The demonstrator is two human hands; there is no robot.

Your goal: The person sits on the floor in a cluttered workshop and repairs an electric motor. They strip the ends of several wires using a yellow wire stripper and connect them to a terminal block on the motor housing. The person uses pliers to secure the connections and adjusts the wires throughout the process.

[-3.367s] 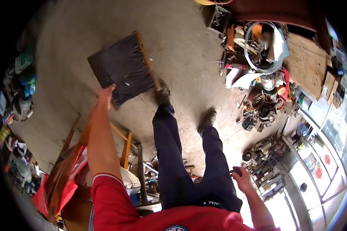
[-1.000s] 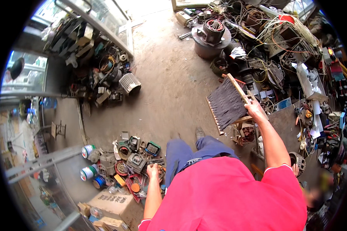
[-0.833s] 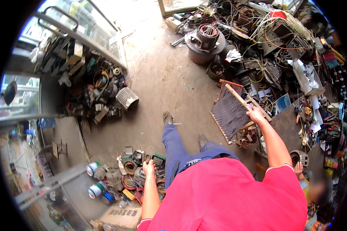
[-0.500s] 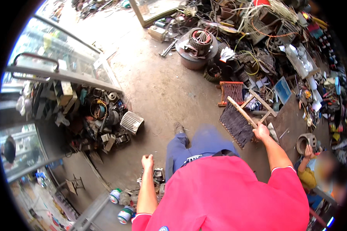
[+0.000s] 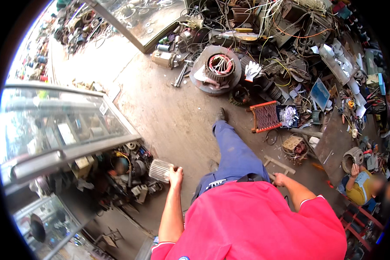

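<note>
My right hand [image 5: 280, 179] grips a folding stool [image 5: 276, 167] by a wooden bar beside my right hip; its pale frame shows, its dark woven seat is mostly hidden by my body. My left hand [image 5: 176, 174] hangs curled at my left; whatever it may hold is too small to make out. Behind it on the floor lies a ribbed metal motor housing [image 5: 159, 170]. Ahead of me to the right sits an orange-framed woven stool [image 5: 266, 117].
Glass door [image 5: 65, 123] at left, over heaped parts [image 5: 132, 171]. A stator on a round base [image 5: 216, 67], cables [image 5: 286, 21] and scrap crowd the front right. Another person [image 5: 359, 186] in yellow sits low at right, a hand on a cylindrical housing [image 5: 351, 158]. Concrete floor [image 5: 160, 112] runs toward the doorway.
I have stepped forward and turned left toward the doorway. The dark-seated stool, earlier carried out at my right, has swung back beside my body. The person in yellow has come more into view.
</note>
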